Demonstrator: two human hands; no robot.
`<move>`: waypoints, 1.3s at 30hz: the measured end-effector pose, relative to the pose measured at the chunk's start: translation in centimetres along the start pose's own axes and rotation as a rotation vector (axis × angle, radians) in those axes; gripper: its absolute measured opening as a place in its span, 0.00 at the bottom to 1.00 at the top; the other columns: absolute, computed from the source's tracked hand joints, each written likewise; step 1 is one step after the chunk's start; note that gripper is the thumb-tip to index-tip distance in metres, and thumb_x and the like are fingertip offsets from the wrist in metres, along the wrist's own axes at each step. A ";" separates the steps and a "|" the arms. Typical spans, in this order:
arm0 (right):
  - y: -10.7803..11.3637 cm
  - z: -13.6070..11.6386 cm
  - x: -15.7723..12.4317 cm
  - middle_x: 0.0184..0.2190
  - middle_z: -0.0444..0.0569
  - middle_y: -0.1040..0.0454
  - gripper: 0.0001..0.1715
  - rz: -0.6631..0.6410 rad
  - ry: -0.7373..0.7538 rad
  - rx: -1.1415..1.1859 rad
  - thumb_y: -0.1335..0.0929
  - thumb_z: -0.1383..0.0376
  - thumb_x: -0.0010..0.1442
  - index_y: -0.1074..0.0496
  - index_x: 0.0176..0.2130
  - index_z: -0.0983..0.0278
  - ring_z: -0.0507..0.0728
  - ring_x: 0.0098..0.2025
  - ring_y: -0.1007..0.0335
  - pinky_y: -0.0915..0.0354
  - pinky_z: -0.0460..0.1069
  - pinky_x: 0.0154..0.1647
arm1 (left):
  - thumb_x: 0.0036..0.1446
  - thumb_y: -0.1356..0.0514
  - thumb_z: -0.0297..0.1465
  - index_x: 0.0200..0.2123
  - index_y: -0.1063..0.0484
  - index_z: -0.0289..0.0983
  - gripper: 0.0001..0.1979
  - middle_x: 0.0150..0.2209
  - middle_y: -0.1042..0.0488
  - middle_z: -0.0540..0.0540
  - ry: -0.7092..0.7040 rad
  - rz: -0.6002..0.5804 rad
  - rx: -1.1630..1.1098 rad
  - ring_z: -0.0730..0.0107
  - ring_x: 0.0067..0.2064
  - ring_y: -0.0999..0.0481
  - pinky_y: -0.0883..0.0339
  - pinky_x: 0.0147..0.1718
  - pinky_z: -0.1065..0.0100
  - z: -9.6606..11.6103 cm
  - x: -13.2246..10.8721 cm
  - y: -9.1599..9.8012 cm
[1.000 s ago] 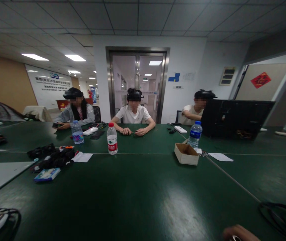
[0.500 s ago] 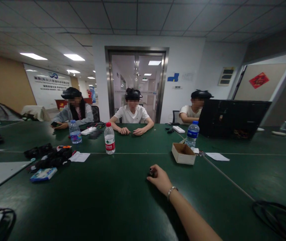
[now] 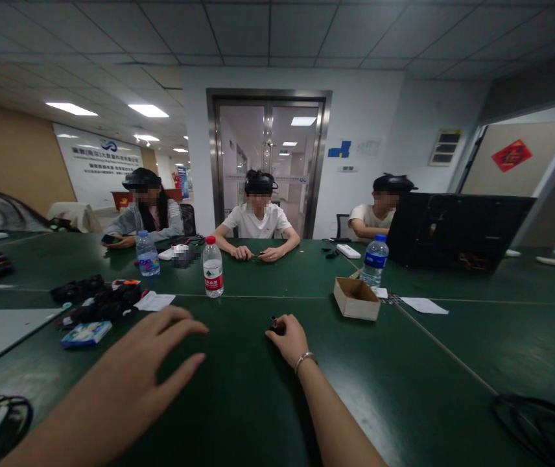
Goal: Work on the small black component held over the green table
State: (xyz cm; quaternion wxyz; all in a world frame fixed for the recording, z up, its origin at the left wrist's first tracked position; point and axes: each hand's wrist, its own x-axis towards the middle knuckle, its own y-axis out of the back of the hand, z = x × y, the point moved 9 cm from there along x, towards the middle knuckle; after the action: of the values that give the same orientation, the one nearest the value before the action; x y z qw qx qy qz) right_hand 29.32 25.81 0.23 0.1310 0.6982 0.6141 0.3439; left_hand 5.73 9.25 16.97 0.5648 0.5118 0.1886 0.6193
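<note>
Left hand [image 3: 129, 370] has appeared; right hand [image 3: 292, 338] still holds a dark object [image 3: 276, 327].

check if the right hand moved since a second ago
Yes: the right hand has moved forward and left, from right of the open box to left of it.

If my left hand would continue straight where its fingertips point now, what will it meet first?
Your left hand would probably meet the small dark object held in your right hand, though the depth is unclear.
</note>
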 end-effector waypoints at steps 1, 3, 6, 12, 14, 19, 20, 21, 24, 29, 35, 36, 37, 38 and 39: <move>0.0 0.0 0.0 0.30 0.46 0.34 0.09 0.007 0.013 -0.004 0.28 0.66 0.45 0.31 0.28 0.65 0.55 0.32 0.35 0.38 0.48 0.34 | 0.49 0.43 0.44 0.42 0.29 0.50 0.16 0.45 0.32 0.48 -0.053 -0.113 0.031 0.57 0.46 0.33 0.38 0.46 0.57 1.3 1.9 -2.2; -0.1 0.0 0.0 0.30 0.46 0.35 0.09 0.011 0.036 -0.012 0.28 0.66 0.45 0.31 0.28 0.65 0.55 0.32 0.35 0.38 0.48 0.34 | 0.50 0.44 0.41 0.45 0.31 0.47 0.18 0.46 0.33 0.46 -0.108 -0.258 0.055 0.55 0.48 0.34 0.40 0.48 0.56 2.9 5.4 -6.8; -0.1 -0.1 0.2 0.29 0.45 0.35 0.08 0.027 0.069 -0.028 0.28 0.68 0.45 0.31 0.28 0.65 0.54 0.31 0.36 0.39 0.47 0.33 | 0.49 0.43 0.37 0.49 0.34 0.44 0.21 0.48 0.34 0.42 -0.084 -0.285 0.007 0.53 0.49 0.35 0.41 0.49 0.55 2.9 9.5 -13.5; -0.5 0.4 0.8 0.31 0.48 0.35 0.08 0.022 0.056 -0.074 0.32 0.75 0.46 0.30 0.30 0.67 0.53 0.31 0.36 0.39 0.46 0.32 | 0.53 0.46 0.30 0.51 0.36 0.45 0.20 0.48 0.34 0.45 -0.091 -0.103 -0.418 0.63 0.50 0.34 0.40 0.50 0.63 1.5 10.8 -21.6; -0.7 0.5 0.8 0.32 0.48 0.35 0.10 0.000 0.055 -0.071 0.32 0.75 0.46 0.29 0.33 0.67 0.53 0.32 0.36 0.39 0.46 0.33 | 0.54 0.48 0.28 0.48 0.33 0.44 0.18 0.45 0.32 0.46 -0.082 -0.078 -0.517 0.66 0.47 0.32 0.38 0.47 0.64 0.8 10.4 -22.6; -0.5 -0.4 0.7 0.32 0.47 0.34 0.10 -0.031 0.097 -0.022 0.30 0.70 0.47 0.28 0.34 0.64 0.54 0.33 0.35 0.38 0.47 0.35 | 0.53 0.46 0.30 0.40 0.29 0.41 0.11 0.39 0.28 0.47 -0.008 -0.064 -0.737 0.67 0.43 0.29 0.35 0.44 0.66 -1.7 10.2 -23.2; -0.2 -0.6 0.7 0.32 0.47 0.34 0.10 -0.021 0.102 0.004 0.30 0.70 0.47 0.27 0.34 0.63 0.54 0.33 0.35 0.37 0.47 0.35 | 0.53 0.46 0.31 0.39 0.30 0.39 0.10 0.39 0.28 0.47 0.022 -0.066 -0.793 0.67 0.42 0.29 0.34 0.43 0.66 -2.2 10.3 -23.3; 0.0 -0.6 0.6 0.32 0.46 0.33 0.10 -0.010 0.104 0.036 0.29 0.69 0.46 0.27 0.33 0.63 0.54 0.33 0.35 0.37 0.47 0.35 | 0.53 0.45 0.32 0.39 0.30 0.39 0.10 0.39 0.28 0.46 0.054 -0.072 -0.844 0.66 0.42 0.28 0.33 0.42 0.67 -2.7 10.4 -23.5; 0.0 -0.1 0.6 0.32 0.46 0.30 0.10 -0.025 0.063 0.198 0.30 0.68 0.46 0.28 0.33 0.63 0.53 0.30 0.33 0.35 0.48 0.31 | 0.52 0.44 0.34 0.39 0.30 0.37 0.12 0.38 0.27 0.45 0.116 -0.089 -0.923 0.65 0.39 0.27 0.32 0.38 0.67 -3.5 10.5 -24.2; -1.2 1.7 0.9 0.34 0.47 0.28 0.19 -0.108 -0.079 0.575 0.30 0.67 0.45 0.32 0.40 0.64 0.51 0.22 0.33 0.34 0.46 0.22 | 0.50 0.43 0.36 0.38 0.30 0.35 0.13 0.38 0.27 0.44 0.174 -0.072 -0.970 0.65 0.39 0.27 0.32 0.36 0.68 -4.3 10.6 -24.6; -1.0 2.0 1.2 0.36 0.50 0.30 0.22 -0.132 -0.103 0.756 0.29 0.64 0.44 0.31 0.41 0.66 0.54 0.27 0.28 0.30 0.49 0.29 | 0.49 0.42 0.33 0.40 0.30 0.34 0.14 0.39 0.27 0.42 0.217 -0.043 -1.034 0.65 0.41 0.27 0.31 0.37 0.67 -4.9 10.7 -24.8; -1.0 2.0 1.2 0.36 0.49 0.30 0.23 -0.136 -0.112 0.779 0.29 0.63 0.44 0.31 0.41 0.66 0.54 0.27 0.28 0.30 0.50 0.30 | 0.48 0.41 0.34 0.40 0.30 0.34 0.15 0.39 0.27 0.42 0.222 -0.038 -1.045 0.65 0.40 0.27 0.31 0.36 0.67 -5.0 10.7 -24.8; -1.1 2.0 1.2 0.35 0.49 0.31 0.24 -0.138 -0.123 0.805 0.28 0.63 0.43 0.31 0.42 0.66 0.54 0.27 0.28 0.30 0.50 0.30 | 0.48 0.41 0.34 0.40 0.30 0.34 0.15 0.38 0.27 0.42 0.229 -0.032 -1.055 0.65 0.40 0.27 0.31 0.36 0.67 -5.1 10.8 -24.9; -1.2 2.0 1.3 0.35 0.49 0.31 0.25 -0.140 -0.132 0.830 0.28 0.62 0.42 0.32 0.42 0.66 0.55 0.27 0.28 0.30 0.50 0.30 | 0.48 0.41 0.35 0.40 0.30 0.34 0.16 0.38 0.27 0.42 0.239 -0.028 -1.066 0.65 0.39 0.27 0.31 0.35 0.67 -5.3 10.8 -25.0; -1.4 1.9 1.4 0.35 0.49 0.31 0.26 -0.140 -0.138 0.850 0.27 0.62 0.42 0.32 0.42 0.66 0.55 0.27 0.27 0.30 0.50 0.30 | 0.48 0.41 0.35 0.40 0.30 0.33 0.16 0.38 0.27 0.42 0.251 -0.023 -1.078 0.65 0.38 0.27 0.31 0.35 0.67 -5.5 10.8 -25.1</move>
State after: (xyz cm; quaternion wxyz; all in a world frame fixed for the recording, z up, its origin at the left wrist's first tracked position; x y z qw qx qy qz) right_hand 29.54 27.92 -1.56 -0.1044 0.6681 0.7367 0.0030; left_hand 15.54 28.08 -1.08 0.7268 0.0703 -0.0840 0.6781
